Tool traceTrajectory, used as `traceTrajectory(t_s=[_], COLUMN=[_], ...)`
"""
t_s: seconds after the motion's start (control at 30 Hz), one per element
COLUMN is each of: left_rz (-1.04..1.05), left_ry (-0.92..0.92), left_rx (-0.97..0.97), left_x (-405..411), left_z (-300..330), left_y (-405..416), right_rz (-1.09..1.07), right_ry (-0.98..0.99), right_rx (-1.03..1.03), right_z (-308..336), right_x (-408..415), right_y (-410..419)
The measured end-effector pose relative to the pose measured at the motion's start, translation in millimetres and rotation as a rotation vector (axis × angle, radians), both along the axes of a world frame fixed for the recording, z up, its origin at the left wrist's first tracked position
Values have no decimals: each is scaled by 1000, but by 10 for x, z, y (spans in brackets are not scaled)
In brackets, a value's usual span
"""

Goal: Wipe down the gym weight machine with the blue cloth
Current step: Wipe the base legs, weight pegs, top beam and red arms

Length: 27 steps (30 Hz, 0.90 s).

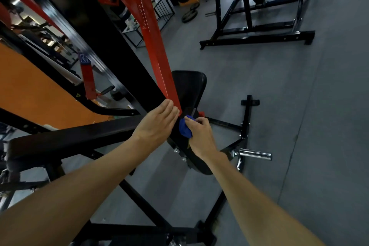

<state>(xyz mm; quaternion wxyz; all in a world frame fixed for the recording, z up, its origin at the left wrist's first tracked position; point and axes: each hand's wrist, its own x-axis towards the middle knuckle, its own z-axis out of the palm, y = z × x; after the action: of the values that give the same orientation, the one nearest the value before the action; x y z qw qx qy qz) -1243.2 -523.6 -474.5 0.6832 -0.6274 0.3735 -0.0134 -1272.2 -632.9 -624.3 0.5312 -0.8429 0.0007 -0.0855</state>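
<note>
The weight machine has a long red arm running down from the top to a black joint above a black padded seat. My left hand lies with straight fingers against the lower end of the red arm and the black frame beside it. My right hand grips a bunched blue cloth and presses it on the black part just below the red arm's end. Most of the cloth is hidden in my fist.
A chrome weight peg sticks out to the right below my right wrist. Black base bars cross the grey floor. Another black rack stands at the back right, weight plates lie on the floor behind, and an orange wall is at left.
</note>
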Motion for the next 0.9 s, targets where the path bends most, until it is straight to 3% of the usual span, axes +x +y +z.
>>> traceTrajectory(t_s=[0.2,0.37,0.43,0.53,0.9], left_rz=[-5,35,34,43,29], left_ry=[1,4,5,7,-4], left_rx=[0,-2,-12,-27,-33], left_x=[-24,-42,-42,-31,-34], left_z=[19,11,4,-15,-42], left_y=[-20,-49,-48,-29,-4], right_rz=[174,-25,-63,-84,-234], right_ry=[230,209,155,228,337], right_rx=[-164,167,232,309,183], right_z=[417,147,21,-102,-94], right_x=[243,-175,-421,-713,-385], right_y=[-194,112,337,635,621])
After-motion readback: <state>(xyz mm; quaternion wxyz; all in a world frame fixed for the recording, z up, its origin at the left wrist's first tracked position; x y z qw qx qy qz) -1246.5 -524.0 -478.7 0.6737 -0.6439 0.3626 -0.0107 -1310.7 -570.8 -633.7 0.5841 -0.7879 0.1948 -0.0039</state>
